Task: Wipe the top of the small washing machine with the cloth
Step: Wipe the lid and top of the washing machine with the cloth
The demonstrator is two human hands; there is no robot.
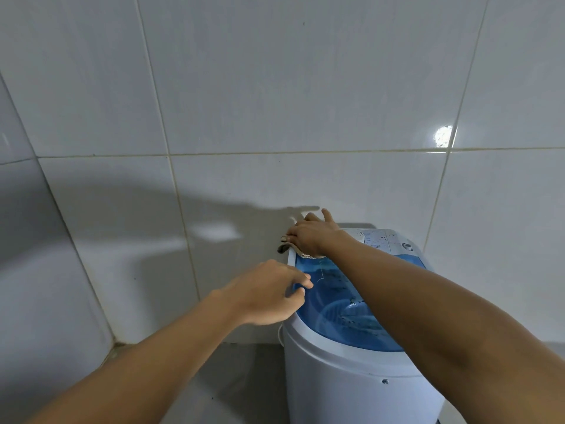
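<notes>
White tiled wall point(275, 87); blue-lidded washing machine point(351, 377) against it.

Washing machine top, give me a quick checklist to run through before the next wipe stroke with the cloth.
1. Cloth under the wiping hand: ok. The right hand presses the cloth at the back left corner of the washing machine.
2. Cloth flat on the surface: not ok. One end hangs off the left edge.
3. Machine steadied: cannot tell. The left hand sits at the left rim of the blue lid, contact unclear.
4. Lid shut: ok.
5. Control panel wiped: not ok. Droplets or specks show on it.
6. Path across the lid: not ok. The right forearm lies over it.
</notes>
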